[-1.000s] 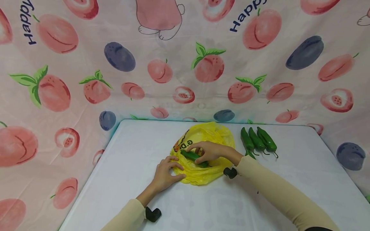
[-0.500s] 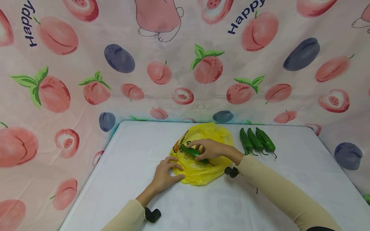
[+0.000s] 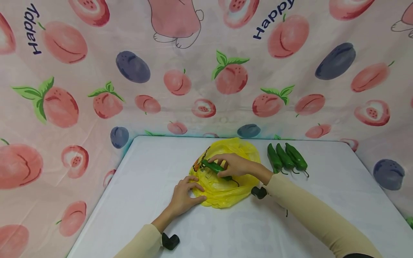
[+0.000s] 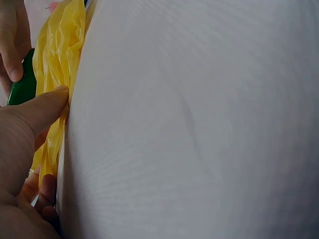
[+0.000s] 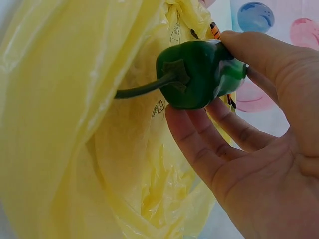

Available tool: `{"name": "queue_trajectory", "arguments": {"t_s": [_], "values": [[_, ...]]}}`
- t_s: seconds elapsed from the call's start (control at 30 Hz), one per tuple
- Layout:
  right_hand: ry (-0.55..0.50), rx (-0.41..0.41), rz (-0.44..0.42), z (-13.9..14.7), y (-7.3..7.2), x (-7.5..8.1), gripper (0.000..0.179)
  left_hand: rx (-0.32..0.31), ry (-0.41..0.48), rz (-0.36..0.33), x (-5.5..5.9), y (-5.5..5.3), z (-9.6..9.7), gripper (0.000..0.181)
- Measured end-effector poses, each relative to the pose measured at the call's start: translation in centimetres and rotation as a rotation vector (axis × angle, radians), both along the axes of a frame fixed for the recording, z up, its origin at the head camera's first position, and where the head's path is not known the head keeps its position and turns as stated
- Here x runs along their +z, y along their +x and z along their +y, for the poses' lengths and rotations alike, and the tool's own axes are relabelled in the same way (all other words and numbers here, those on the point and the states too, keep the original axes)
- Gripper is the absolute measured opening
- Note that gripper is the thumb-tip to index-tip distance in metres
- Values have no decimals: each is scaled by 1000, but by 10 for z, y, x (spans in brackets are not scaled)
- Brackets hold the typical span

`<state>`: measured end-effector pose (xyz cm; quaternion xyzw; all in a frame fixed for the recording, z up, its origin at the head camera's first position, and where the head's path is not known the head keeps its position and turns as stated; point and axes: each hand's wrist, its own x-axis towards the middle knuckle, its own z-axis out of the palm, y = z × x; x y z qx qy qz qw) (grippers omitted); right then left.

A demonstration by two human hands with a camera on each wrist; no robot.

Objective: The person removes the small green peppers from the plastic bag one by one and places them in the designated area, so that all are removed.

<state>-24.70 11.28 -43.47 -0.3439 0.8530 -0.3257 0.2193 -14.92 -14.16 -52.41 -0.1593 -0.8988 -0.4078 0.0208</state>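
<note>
My right hand (image 3: 235,165) pinches a green chili pepper (image 3: 213,166) between thumb and fingers, just above the yellow plastic bag (image 3: 222,197). In the right wrist view the stem end of the pepper (image 5: 187,74) faces the camera, its stem against the bag (image 5: 50,119). At the bag's near left edge, my left hand (image 3: 182,197) holds the rim with thumb and fingers set apart. The left wrist view shows the left thumb (image 4: 42,109) against the crumpled plastic (image 4: 57,55), some fingertips lower down.
Three more green peppers (image 3: 286,157) lie side by side at the back right of the white table (image 3: 155,157). A thin stem (image 3: 286,213) pokes out below the right forearm, which hides the rest. A fruit-print curtain (image 3: 180,107) hangs behind.
My right hand has raised the pepper slightly from the bag, and its curved stem has come into sight. The left hand keeps its place at the rim.
</note>
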Motion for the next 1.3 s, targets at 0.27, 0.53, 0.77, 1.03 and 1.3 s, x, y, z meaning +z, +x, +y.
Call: {"name": "queue_trajectory", "arguments": {"t_s": [0.27,0.53,0.77,1.03,1.3], "values": [[-56,-1,74,2,0,1,57,-5,4,-3,0,0,0,19],[-141,-57,146,1,1,2,57,-3,7,-8,1,1,0,19],[-169,-96,180,0,1,-1,59,2,8,-24,1,1,1,18],[-195,-124,167,3,1,1,60,3,14,-32,2,2,1,18],[-194,-181,154,12,0,5,60,12,18,-40,3,3,1,18]]}}
